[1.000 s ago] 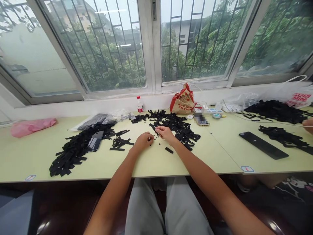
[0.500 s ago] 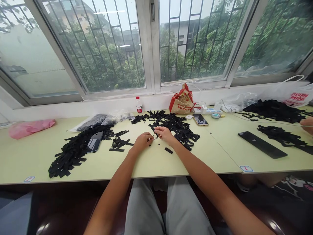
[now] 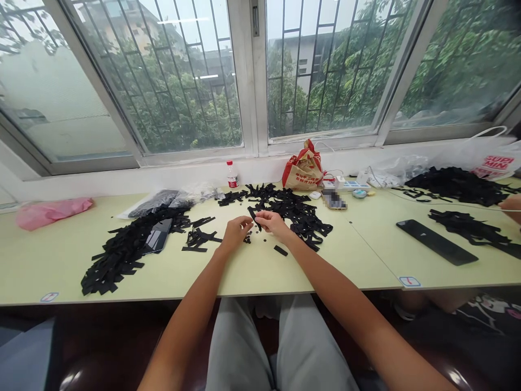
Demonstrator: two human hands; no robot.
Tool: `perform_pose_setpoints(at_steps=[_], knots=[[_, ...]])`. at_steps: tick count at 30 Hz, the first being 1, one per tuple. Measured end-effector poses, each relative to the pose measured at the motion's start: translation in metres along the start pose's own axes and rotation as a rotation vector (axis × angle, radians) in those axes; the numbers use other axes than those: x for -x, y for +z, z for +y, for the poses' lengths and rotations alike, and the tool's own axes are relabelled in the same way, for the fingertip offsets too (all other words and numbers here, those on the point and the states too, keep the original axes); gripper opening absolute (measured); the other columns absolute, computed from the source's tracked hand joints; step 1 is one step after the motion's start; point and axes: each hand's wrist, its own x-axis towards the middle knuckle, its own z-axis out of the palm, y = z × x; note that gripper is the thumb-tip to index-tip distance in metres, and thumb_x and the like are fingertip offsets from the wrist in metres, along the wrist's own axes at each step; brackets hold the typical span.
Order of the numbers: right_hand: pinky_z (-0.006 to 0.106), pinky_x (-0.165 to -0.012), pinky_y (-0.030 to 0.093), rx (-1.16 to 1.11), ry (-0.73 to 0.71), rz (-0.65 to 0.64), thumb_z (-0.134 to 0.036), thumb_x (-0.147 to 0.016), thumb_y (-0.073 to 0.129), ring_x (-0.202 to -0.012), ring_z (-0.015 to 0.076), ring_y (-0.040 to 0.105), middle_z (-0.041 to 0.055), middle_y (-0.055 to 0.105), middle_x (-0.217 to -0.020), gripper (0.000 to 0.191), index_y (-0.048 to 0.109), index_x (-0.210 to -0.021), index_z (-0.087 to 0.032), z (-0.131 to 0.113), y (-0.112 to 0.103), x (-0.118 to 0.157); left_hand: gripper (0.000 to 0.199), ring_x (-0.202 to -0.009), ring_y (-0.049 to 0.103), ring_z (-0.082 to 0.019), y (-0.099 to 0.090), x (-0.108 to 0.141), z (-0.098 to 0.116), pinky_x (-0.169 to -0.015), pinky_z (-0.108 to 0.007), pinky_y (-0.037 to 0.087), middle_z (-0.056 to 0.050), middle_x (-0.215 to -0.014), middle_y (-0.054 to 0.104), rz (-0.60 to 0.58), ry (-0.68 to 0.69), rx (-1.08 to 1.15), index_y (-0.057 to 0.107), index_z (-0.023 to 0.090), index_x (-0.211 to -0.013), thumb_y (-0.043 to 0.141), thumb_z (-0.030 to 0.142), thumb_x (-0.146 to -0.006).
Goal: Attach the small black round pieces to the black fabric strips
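Between my hands a black strip (image 3: 253,215) is held up at a slant over the table. My right hand (image 3: 272,224) pinches it from the right side. The fingers of my left hand (image 3: 237,231) are closed at the strip's left edge; what they grip there is too small to make out. Small black round pieces (image 3: 247,238) lie just below my left fingertips. A single black strip (image 3: 280,250) rests nearer the table edge. Behind my right hand spreads a loose pile of black strips (image 3: 303,214).
On the left lie a long heap of black strips (image 3: 112,260), a dark phone (image 3: 158,236) and a pink bag (image 3: 55,213). Behind stand a bottle (image 3: 232,176) and a paper bag (image 3: 302,169). A person's hand (image 3: 512,206) shows at the far right.
My left hand has moved slightly up to the strip, and its fingers now meet it. More small round pieces show below that hand. My right hand has barely shifted.
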Motion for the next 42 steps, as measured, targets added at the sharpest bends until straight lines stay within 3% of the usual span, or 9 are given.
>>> perform_pose_setpoints(at_steps=[3, 7, 14, 20, 42], knots=[[0.024, -0.050, 0.025, -0.018, -0.013, -0.040, -0.045, -0.066, 0.078, -0.054, 0.0075, 0.037, -0.0021, 0.058, -0.074, 0.043, 0.071, -0.100, -0.021, -0.002, 0.002, 0.001, 0.029, -0.065, 0.057, -0.014, 0.000, -0.002, -0.003, -0.062, -0.027, 0.046, -0.001, -0.079, 0.069, 0.022, -0.094, 0.160, 0.069, 0.021, -0.104, 0.068, 0.041, -0.082], [0.024, -0.049, 0.024, 0.006, -0.017, -0.046, -0.049, -0.067, 0.077, -0.053, 0.0082, 0.037, -0.0036, 0.053, -0.066, 0.040, 0.071, -0.095, -0.020, -0.001, 0.004, 0.002, 0.045, -0.063, 0.058, -0.014, 0.000, -0.006, -0.008, -0.058, -0.027, 0.045, -0.003, -0.080, 0.071, 0.031, -0.150, 0.348, 0.065, 0.018, -0.109, 0.075, 0.047, -0.076], [0.024, -0.049, 0.025, 0.077, -0.086, -0.017, -0.050, -0.071, 0.075, -0.053, 0.0081, 0.036, -0.0021, 0.055, -0.069, 0.038, 0.072, -0.095, -0.020, 0.006, 0.003, -0.002, 0.054, -0.063, 0.058, -0.014, -0.001, -0.008, -0.004, -0.061, -0.027, 0.046, -0.004, -0.078, 0.072, 0.063, -0.214, 0.498, 0.063, 0.016, -0.109, 0.081, 0.046, -0.069], [0.025, -0.052, 0.031, 0.130, -0.104, -0.040, -0.049, -0.073, 0.074, -0.056, 0.0089, 0.039, 0.0003, 0.062, -0.078, 0.038, 0.072, -0.096, -0.019, 0.008, 0.002, -0.001, 0.053, -0.061, 0.055, -0.013, -0.003, -0.006, 0.002, -0.060, -0.027, 0.043, -0.001, -0.070, 0.067, 0.050, -0.237, 0.532, 0.065, 0.015, -0.110, 0.082, 0.043, -0.068], [0.027, -0.059, 0.037, 0.343, -0.146, -0.003, -0.044, -0.076, 0.068, -0.062, 0.0132, 0.049, 0.0024, 0.066, -0.076, 0.033, 0.075, -0.091, -0.016, 0.004, -0.001, -0.001, 0.045, -0.061, 0.054, -0.013, -0.003, -0.005, -0.001, -0.059, -0.026, 0.041, 0.001, -0.068, 0.063, 0.006, -0.190, 0.495, 0.067, 0.017, -0.109, 0.079, 0.039, -0.072]])
